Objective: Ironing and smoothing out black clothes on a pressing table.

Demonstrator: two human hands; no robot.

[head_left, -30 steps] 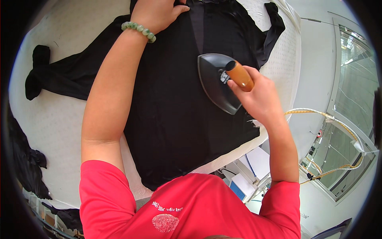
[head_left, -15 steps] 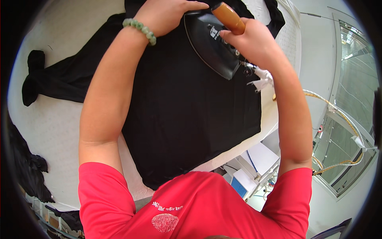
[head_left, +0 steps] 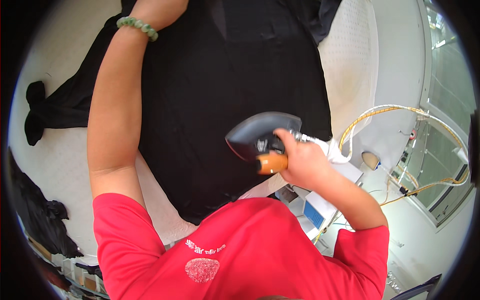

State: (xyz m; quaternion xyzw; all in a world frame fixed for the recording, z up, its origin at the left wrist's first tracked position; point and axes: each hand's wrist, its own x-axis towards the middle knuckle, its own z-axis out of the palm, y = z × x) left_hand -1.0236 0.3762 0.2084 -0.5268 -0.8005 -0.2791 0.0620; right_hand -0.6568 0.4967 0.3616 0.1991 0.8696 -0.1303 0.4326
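Observation:
My right hand is closed round the orange-brown handle of a dark steam iron. The iron is over the near part of a black garment, its pointed end toward the left; whether it touches the cloth I cannot tell. At the top edge, my left hand is over the upper left of the garment, with its fingers cut off or hidden. A green bead bracelet circles that wrist. One black sleeve stretches out to the left.
The garment is spread on a white padded ironing table. From the iron, a white and yellow hose loops to the right. More black cloth hangs at the left edge. White equipment with a blue panel stands below the table's near side.
My right hand has brought the iron from the far part of the garment toward me and turned it. My left hand has moved farther away and left, its fingers leaving view.

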